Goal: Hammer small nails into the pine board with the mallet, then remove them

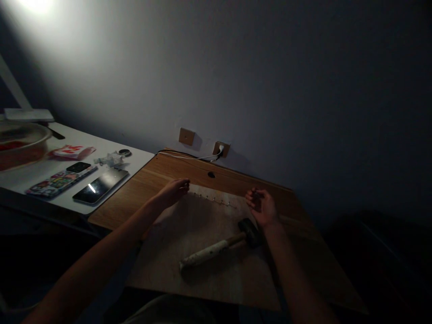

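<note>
A pale wooden board (165, 252) lies on the wooden table, with a row of small shiny metal pieces (213, 200) across its far part. They look like nails or pins, too small to tell exactly. My left hand (176, 190) is at the left end of this row, fingertips pinched together; anything between them is hidden. Past the row's right end, my right hand (262, 206) is raised with its fingers curled in, and what it holds, if anything, cannot be made out. Below it a mallet (216, 248) with a dark head and a worn whitish handle lies across the board.
On the white table (138, 157) at the left are a phone (101, 185), a patterned case (60, 182), a crumpled clear plastic bag (112, 159), a tape roll (124, 153), a red-and-white packet (72, 152) and a large bowl (25, 155). White cable (189, 157) runs to a wall socket (222, 149).
</note>
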A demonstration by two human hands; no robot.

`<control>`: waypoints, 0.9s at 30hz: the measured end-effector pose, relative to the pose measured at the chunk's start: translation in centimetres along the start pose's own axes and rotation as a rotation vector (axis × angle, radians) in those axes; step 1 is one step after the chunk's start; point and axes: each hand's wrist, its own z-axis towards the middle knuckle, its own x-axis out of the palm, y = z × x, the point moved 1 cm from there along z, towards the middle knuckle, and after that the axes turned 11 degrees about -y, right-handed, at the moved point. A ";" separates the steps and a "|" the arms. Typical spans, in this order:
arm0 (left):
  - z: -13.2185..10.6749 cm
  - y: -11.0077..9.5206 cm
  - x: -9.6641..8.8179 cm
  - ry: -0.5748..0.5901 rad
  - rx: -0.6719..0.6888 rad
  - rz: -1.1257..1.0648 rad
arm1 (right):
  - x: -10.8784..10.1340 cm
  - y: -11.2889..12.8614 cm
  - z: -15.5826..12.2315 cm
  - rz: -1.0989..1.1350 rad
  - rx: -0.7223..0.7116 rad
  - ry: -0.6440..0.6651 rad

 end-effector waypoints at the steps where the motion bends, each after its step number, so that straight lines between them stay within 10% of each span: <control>1: 0.0 0.2 -0.2 0.002 0.000 0.054 | 0.2 -0.1 -0.2 -0.018 0.011 0.009; 9: -1.0 -0.5 -0.2 0.122 0.571 1.166 | 4.9 1.0 -0.7 -0.586 -0.011 0.088; 16: -0.6 -0.5 0.6 0.268 0.703 1.343 | 6.0 2.8 -1.9 -0.995 -0.094 0.113; 22: -0.6 -0.5 2.1 0.135 0.665 1.158 | 6.1 3.1 -1.1 -0.962 -0.093 0.139; 27: -0.6 0.2 3.2 0.140 0.071 0.406 | 4.6 3.3 0.0 -0.698 -0.049 0.067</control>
